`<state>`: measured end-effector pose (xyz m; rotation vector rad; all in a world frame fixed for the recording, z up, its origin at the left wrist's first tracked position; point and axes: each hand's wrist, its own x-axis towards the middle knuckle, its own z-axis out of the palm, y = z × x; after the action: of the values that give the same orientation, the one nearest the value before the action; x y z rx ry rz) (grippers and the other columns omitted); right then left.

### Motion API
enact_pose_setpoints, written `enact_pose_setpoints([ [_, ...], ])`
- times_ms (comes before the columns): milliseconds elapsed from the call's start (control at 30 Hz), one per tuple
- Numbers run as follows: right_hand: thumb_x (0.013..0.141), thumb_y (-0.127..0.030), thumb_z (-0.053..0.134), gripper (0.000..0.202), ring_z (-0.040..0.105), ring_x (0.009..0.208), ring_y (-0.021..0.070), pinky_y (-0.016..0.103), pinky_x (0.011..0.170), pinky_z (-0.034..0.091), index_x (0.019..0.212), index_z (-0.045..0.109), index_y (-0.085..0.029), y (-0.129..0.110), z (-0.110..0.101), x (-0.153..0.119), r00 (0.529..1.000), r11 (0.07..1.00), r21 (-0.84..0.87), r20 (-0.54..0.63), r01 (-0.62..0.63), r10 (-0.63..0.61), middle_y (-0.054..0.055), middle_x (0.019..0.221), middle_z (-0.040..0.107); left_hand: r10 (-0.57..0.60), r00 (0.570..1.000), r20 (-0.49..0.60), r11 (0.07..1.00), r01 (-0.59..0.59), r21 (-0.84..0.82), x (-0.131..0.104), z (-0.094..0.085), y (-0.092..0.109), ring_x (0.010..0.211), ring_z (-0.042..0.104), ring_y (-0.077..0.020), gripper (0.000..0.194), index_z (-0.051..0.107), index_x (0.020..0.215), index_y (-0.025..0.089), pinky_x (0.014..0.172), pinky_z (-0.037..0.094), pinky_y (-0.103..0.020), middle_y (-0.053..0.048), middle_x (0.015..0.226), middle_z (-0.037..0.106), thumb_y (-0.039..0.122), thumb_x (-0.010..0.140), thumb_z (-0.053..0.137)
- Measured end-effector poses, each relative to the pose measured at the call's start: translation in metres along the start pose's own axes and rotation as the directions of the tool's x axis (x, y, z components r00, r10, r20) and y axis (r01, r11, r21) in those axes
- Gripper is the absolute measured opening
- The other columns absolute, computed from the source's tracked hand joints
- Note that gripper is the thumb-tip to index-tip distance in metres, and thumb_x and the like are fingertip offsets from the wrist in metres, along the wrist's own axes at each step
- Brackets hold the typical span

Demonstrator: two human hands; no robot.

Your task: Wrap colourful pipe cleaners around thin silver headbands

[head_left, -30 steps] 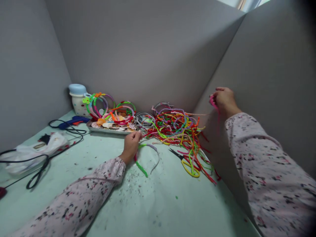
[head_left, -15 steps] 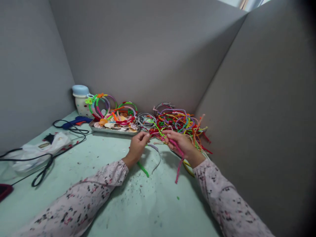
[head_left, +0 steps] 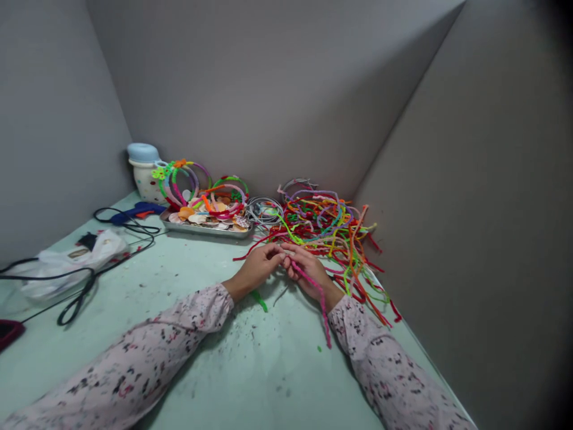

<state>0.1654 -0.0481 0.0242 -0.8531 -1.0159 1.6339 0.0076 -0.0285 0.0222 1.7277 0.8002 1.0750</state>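
My left hand [head_left: 258,264] is closed in a pinch on a thin grey wire partly wrapped in fuzzy stem. Below the hand hang a green fuzzy end [head_left: 258,300] and a curved bare wire end [head_left: 280,295]; the hands hide the rest. My right hand [head_left: 313,276] meets it fingertip to fingertip. A bright pink pipe cleaner [head_left: 323,307] is pinched in that hand and trails down past the wrist. Just beyond lies a tangled heap of colourful pipe cleaners [head_left: 322,218], with several strands spilling toward my right forearm.
A metal tray [head_left: 208,230] holds shells and several wrapped hoops [head_left: 179,179]. Coiled grey wire [head_left: 265,210] lies beside it. To the left are a lidded cup [head_left: 145,173], a blue tool [head_left: 134,212], a plastic bag [head_left: 76,263] and a black cable [head_left: 92,283]. Grey panels surround the table.
My right hand has moved left from the heap to my left hand, bringing the pink pipe cleaner to the wire. More strands now spread from the heap toward the right table edge.
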Motion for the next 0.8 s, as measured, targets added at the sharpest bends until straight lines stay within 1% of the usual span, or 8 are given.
enact_pose_setpoints([
  [100, 0.073, -0.024, 0.066, 0.028, 0.048, 0.044, 0.0069, 0.016, 0.038, 0.035, 0.101, 0.065, -0.018, 0.0008, 0.0003, -0.0006, 0.999, 0.999, 0.029, 0.005, 0.039, -0.039, -0.002, 0.059, 0.059, -0.001, 0.999, 0.043, 1.000, 0.000, 0.031, 0.0006, -0.0007, -0.0014, 0.061, 0.050, -0.0111, 0.021, 0.061, 0.074, 0.015, 0.058, 0.037, -0.023, 0.000, 0.067, 0.059, 0.031, 0.083, 0.050],
  [200, 0.073, -0.025, 0.068, 0.026, 0.046, 0.045, 0.0068, 0.016, 0.038, 0.036, 0.098, 0.065, -0.020, 0.0014, 0.0010, -0.0015, 0.999, 0.997, 0.063, -0.001, 0.039, -0.039, -0.003, 0.059, 0.057, -0.010, 1.000, 0.024, 1.000, 0.010, 0.003, 0.0012, -0.0013, -0.0027, 0.060, 0.048, -0.0105, 0.023, 0.059, 0.073, 0.015, 0.056, 0.036, -0.022, 0.000, 0.067, 0.057, 0.033, 0.084, 0.050],
  [333, 0.073, -0.026, 0.069, 0.021, 0.041, 0.043, 0.0057, 0.015, 0.038, 0.035, 0.094, 0.065, -0.021, 0.0009, 0.0005, -0.0019, 1.000, 0.992, 0.124, -0.011, 0.024, -0.023, -0.005, 0.055, 0.050, -0.097, 0.995, 0.035, 0.991, 0.100, -0.091, 0.0021, 0.0000, -0.0055, 0.053, 0.047, -0.0104, 0.025, 0.054, 0.075, 0.017, 0.051, 0.034, -0.022, 0.002, 0.060, 0.053, 0.039, 0.084, 0.049],
  [400, 0.072, -0.025, 0.070, 0.022, 0.042, 0.044, 0.0054, 0.015, 0.038, 0.035, 0.092, 0.064, -0.020, 0.0001, -0.0008, -0.0017, 1.000, 0.989, 0.144, -0.010, 0.019, -0.018, -0.005, 0.057, 0.051, -0.115, 0.993, 0.035, 0.988, 0.118, -0.102, 0.0024, 0.0007, -0.0059, 0.051, 0.045, -0.0100, 0.025, 0.052, 0.076, 0.017, 0.050, 0.033, -0.022, 0.003, 0.057, 0.051, 0.041, 0.084, 0.049],
  [567, 0.068, -0.020, 0.071, 0.027, 0.050, 0.051, 0.0065, 0.016, 0.043, 0.041, 0.093, 0.064, -0.018, -0.0014, -0.0063, -0.0035, 0.998, 0.989, 0.134, -0.018, 0.058, -0.056, -0.001, 0.071, 0.061, -0.080, 0.996, -0.045, 0.997, 0.080, -0.014, 0.0032, -0.0007, -0.0042, 0.050, 0.041, -0.0090, 0.024, 0.052, 0.074, 0.017, 0.050, 0.032, -0.021, 0.004, 0.057, 0.048, 0.040, 0.083, 0.050],
  [700, 0.067, -0.021, 0.074, 0.030, 0.054, 0.055, 0.0060, 0.014, 0.041, 0.037, 0.095, 0.064, -0.018, 0.0017, -0.0070, -0.0055, 0.998, 0.995, 0.074, -0.002, 0.066, -0.066, 0.001, 0.082, 0.065, -0.074, 0.995, -0.063, 0.997, 0.075, 0.013, 0.0040, -0.0025, -0.0041, 0.051, 0.041, -0.0093, 0.023, 0.054, 0.074, 0.017, 0.050, 0.032, -0.021, 0.004, 0.057, 0.047, 0.038, 0.083, 0.051],
  [800, 0.070, -0.025, 0.074, 0.028, 0.055, 0.056, 0.0058, 0.014, 0.042, 0.036, 0.095, 0.064, -0.019, 0.0052, -0.0055, -0.0038, 0.994, 0.994, 0.025, -0.039, 0.104, -0.103, 0.000, 0.082, 0.065, -0.075, 0.996, -0.042, 0.997, 0.075, 0.009, 0.0043, -0.0020, -0.0044, 0.050, 0.039, -0.0090, 0.023, 0.055, 0.075, 0.016, 0.049, 0.031, -0.021, 0.005, 0.056, 0.046, 0.037, 0.083, 0.050],
])
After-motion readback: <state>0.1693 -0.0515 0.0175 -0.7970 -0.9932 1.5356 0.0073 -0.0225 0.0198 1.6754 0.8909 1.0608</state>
